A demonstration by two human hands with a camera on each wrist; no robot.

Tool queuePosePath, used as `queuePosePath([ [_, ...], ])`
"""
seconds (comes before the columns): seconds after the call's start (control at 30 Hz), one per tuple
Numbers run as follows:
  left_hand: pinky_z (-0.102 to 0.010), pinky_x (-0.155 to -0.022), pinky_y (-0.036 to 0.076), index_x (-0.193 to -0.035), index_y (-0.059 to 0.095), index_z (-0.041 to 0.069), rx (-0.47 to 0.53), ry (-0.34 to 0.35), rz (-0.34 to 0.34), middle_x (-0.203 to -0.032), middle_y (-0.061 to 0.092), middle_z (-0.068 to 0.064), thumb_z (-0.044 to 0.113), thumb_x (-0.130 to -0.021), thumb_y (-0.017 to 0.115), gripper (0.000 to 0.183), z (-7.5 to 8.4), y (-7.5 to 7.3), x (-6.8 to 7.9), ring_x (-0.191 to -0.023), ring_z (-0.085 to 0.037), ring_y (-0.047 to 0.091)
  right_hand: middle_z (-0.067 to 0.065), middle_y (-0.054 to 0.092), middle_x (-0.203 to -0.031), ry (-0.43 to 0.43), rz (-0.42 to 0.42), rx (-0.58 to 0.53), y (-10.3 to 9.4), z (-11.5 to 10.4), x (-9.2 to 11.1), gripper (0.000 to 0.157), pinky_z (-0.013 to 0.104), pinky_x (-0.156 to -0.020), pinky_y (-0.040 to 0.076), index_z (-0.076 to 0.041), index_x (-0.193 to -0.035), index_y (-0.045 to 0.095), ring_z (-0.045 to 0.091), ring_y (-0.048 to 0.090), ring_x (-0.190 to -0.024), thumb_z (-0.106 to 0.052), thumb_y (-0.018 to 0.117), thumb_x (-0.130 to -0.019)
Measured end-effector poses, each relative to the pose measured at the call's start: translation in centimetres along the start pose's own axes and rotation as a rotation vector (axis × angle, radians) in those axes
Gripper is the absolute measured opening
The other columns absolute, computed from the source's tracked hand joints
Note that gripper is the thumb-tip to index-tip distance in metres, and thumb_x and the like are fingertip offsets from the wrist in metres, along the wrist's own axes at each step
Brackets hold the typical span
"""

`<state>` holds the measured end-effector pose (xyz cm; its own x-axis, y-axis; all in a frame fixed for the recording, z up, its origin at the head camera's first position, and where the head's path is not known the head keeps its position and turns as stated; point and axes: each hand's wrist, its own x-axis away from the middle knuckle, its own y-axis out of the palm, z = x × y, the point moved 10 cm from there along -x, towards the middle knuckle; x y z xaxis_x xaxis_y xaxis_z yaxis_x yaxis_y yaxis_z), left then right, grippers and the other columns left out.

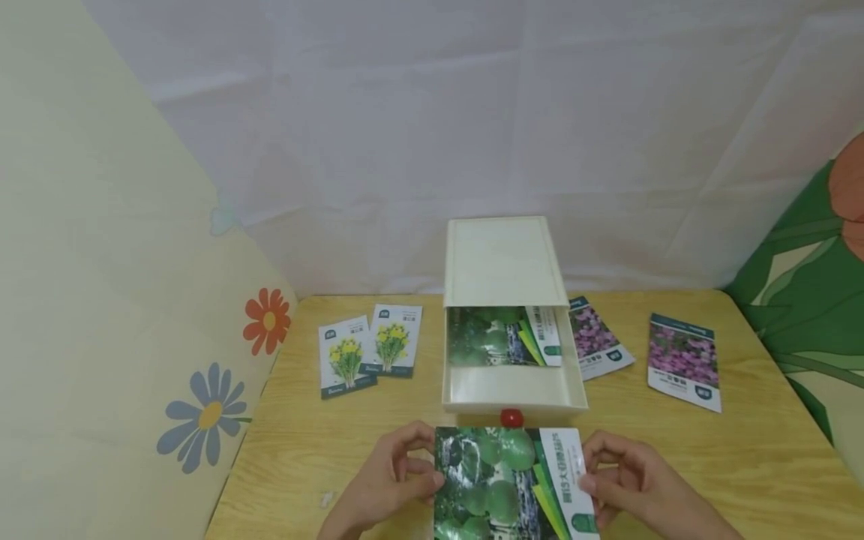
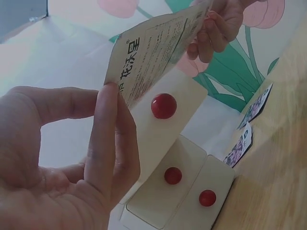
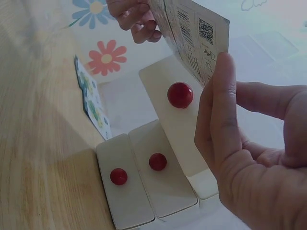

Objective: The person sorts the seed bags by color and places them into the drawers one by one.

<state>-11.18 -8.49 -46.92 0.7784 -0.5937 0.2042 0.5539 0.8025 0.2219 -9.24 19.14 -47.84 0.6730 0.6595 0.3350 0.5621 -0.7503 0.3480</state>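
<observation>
Packet (image 1: 499,480), head view: it's lying between your left hand (image 1: 391,480) and right hand (image 1: 631,480), its long way seemingly running across, on your side of the open drawer (image 1: 513,386).
Left end, left wrist view: you're pinching it.
Right end, right wrist view: you're pinching here too; neither hand is sitting nearer.

On the table (image 1: 756,469) stood the drawer unit (image 1: 502,259), 1 inner packet (image 1: 489,336) in its top drawer (image 1: 513,388); 2 left packets (image 1: 393,341) and 2 right packets (image 1: 684,364) flanked it; before it was 1 front packet (image 1: 499,484), between left hand (image 1: 391,480) and right hand (image 1: 634,484).
</observation>
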Motion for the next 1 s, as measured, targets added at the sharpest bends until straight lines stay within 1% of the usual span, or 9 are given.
queuePosePath([
  [0.1,-0.022,-0.070,0.064,-0.128,0.046,-0.015,-0.007,0.016,0.002,-0.115,0.064,0.001,0.002,-0.097,0.072,0.044,0.4,0.0,-0.1,-0.082,-0.004,0.073,0.004,0.071,-0.113,-0.010,0.021,0.025,-0.2,-0.4,0.0,0.013,0.037,-0.086,0.068,-0.009,-0.119,0.060,0.022,0.076,-0.099,-0.010,0.047,-0.114],
  [0.2,-0.021,-0.070,0.064,-0.127,0.045,-0.016,-0.006,0.056,-0.006,-0.112,0.064,0.002,0.001,-0.098,0.070,0.041,0.9,0.1,-0.2,-0.080,-0.003,0.073,0.005,0.072,-0.114,-0.035,0.030,0.052,-0.4,-0.8,-0.1,0.014,0.037,-0.084,0.068,-0.009,-0.119,0.060,0.022,0.076,-0.099,-0.009,0.047,-0.114],
  [0.3,-0.020,-0.070,0.064,-0.124,0.044,-0.018,-0.004,0.101,-0.017,-0.111,0.065,0.003,-0.002,-0.098,0.069,0.039,1.5,0.2,-0.3,-0.079,-0.002,0.073,0.003,0.072,-0.114,-0.076,0.019,0.080,-0.4,-1.5,-0.1,0.016,0.038,-0.083,0.069,-0.009,-0.120,0.060,0.021,0.077,-0.098,-0.006,0.046,-0.114],
  [0.37,-0.020,-0.070,0.064,-0.124,0.044,-0.019,0.000,0.116,-0.020,-0.111,0.065,0.004,-0.002,-0.099,0.068,0.039,1.8,0.3,-0.3,-0.078,-0.002,0.073,0.002,0.071,-0.113,-0.109,0.002,0.092,-0.3,-2.0,-0.1,0.017,0.037,-0.082,0.069,-0.009,-0.121,0.061,0.019,0.077,-0.095,-0.004,0.046,-0.114],
  [0.53,-0.019,-0.070,0.063,-0.123,0.043,-0.020,0.008,0.118,-0.011,-0.110,0.064,0.003,-0.002,-0.099,0.068,0.039,2.0,0.2,-0.5,-0.078,-0.002,0.072,-0.001,0.071,-0.112,-0.171,-0.021,0.095,-0.1,-3.0,-0.2,0.021,0.038,-0.080,0.069,-0.009,-0.123,0.061,0.016,0.076,-0.092,0.000,0.046,-0.112],
  [0.77,-0.019,-0.069,0.063,-0.121,0.046,-0.018,-0.026,0.163,0.005,-0.108,0.065,0.003,-0.001,-0.100,0.067,0.034,2.9,0.3,-0.5,-0.077,-0.001,0.071,0.000,0.072,-0.108,-0.188,0.008,0.141,-0.3,-3.8,-0.1,0.022,0.040,-0.080,0.069,-0.009,-0.123,0.063,0.018,0.077,-0.093,0.000,0.046,-0.112],
  [0.9,-0.021,-0.068,0.064,-0.120,0.049,-0.016,-0.047,0.156,0.027,-0.107,0.065,0.002,0.002,-0.100,0.068,0.033,3.3,0.0,-0.7,-0.076,-0.002,0.071,0.001,0.073,-0.111,-0.205,0.023,0.168,-0.6,-4.4,-0.1,0.022,0.040,-0.079,0.069,-0.009,-0.123,0.063,0.017,0.076,-0.091,0.001,0.046,-0.112],
  [1.0,-0.023,-0.068,0.065,-0.120,0.050,-0.014,-0.063,0.130,0.049,-0.108,0.065,0.001,0.005,-0.101,0.069,0.032,3.4,-0.3,-0.9,-0.075,-0.003,0.071,0.003,0.073,-0.117,-0.235,0.018,0.173,-0.6,-4.9,-0.1,0.023,0.039,-0.077,0.069,-0.008,-0.124,0.062,0.016,0.076,-0.090,0.002,0.045,-0.112],
])
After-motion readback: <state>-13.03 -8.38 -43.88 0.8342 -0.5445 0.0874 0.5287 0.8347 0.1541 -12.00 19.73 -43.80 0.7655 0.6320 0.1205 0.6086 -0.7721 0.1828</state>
